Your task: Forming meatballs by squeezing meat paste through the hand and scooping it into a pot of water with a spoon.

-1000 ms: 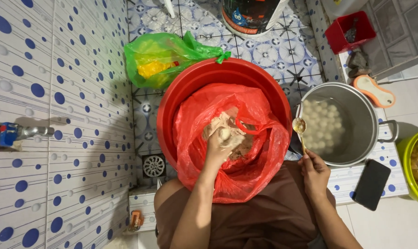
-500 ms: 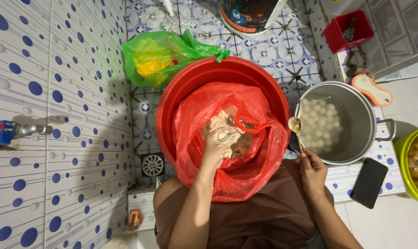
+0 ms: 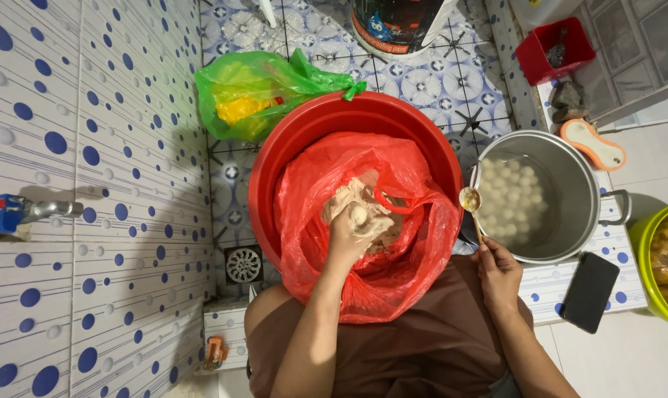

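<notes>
paste (image 3: 363,214), pale and sticky, heaped in a red plastic bag (image 3: 363,273) lining the red basin (image 3: 304,140), the landmark for all else here. left hand (image 3: 352,236) sunk in the heap at the basin's middle, fingers curled tight round a lump, a smooth ball squeezed up out of the fist at the thumb side. right hand (image 3: 499,273) off the basin's right rim, pinched closed on the handle of a spoon (image 3: 470,200), bowl of the spoon raised at the gap between the rim and the steel pot (image 3: 595,184). pot just right of the basin, holding water and many pale balls (image 3: 511,199). looks like the shaping step: one ball formed at the fist, not yet scooped. next move likely calls for bringing the spoon leftward over the rim, cutting the ball clean off the fist, then carrying it right to the pot without dripping. beyond the basin's far left rim, a green bag (image 3: 253,92); right of the pot, a dark phone (image 3: 588,291).
</notes>
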